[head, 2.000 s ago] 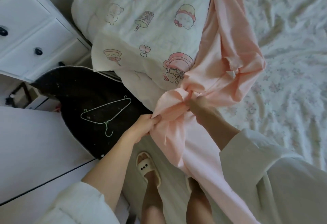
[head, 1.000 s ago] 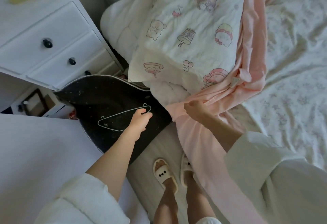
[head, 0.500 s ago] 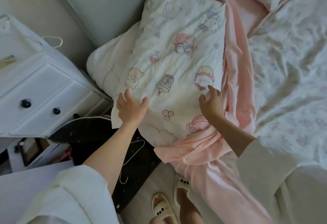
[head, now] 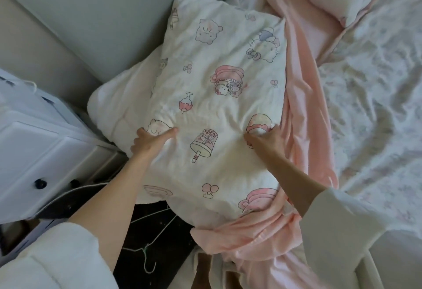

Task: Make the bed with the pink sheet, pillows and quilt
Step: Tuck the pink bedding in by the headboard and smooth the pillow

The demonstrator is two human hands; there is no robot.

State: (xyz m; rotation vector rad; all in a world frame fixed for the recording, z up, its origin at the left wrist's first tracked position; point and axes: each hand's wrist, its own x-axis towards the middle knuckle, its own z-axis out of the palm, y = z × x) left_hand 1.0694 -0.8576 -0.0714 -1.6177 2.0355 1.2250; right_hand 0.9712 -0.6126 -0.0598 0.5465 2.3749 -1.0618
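Both hands gripping cartoon-print pillow (head: 219, 106).
Left hand (head: 149, 141) and right hand (head: 265, 139) are pinching its fabric, probably; pink sheet (head: 303, 110) is lying bunched beside the pillow.

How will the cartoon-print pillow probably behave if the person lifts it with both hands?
The cartoon-print pillow is probably soft and floppy: its cover puckers under the left hand and right hand. It looks puffy, so likely light for its size. Its near end overhangs the bed edge above the pink sheet, so it may sag when lifted.
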